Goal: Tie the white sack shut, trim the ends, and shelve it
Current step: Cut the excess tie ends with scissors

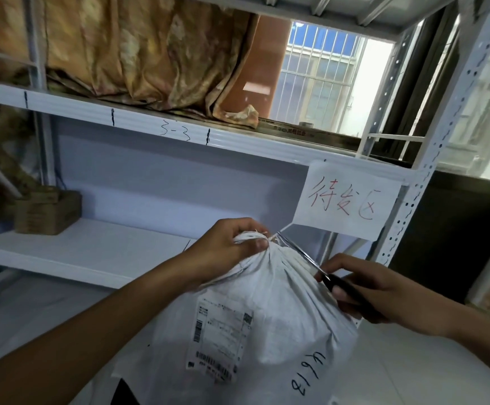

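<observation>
A white woven sack (267, 311) fills the lower middle, with a shipping label (220, 337) and black handwriting on its front. My left hand (226, 247) grips the gathered neck of the sack at the top. My right hand (372, 290) holds scissors (311, 264) with black handles; the blades reach up-left to the tie at the neck, beside my left thumb. A thin white tie end (283, 229) sticks out past the blade tips.
A white metal shelf rack stands in front, with a white shelf board (92, 249) at hand height. A brown cardboard box (48, 211) sits at its left. A paper sign with red writing (349, 200) hangs from the upper shelf edge. Curtain fabric lies on the upper shelf.
</observation>
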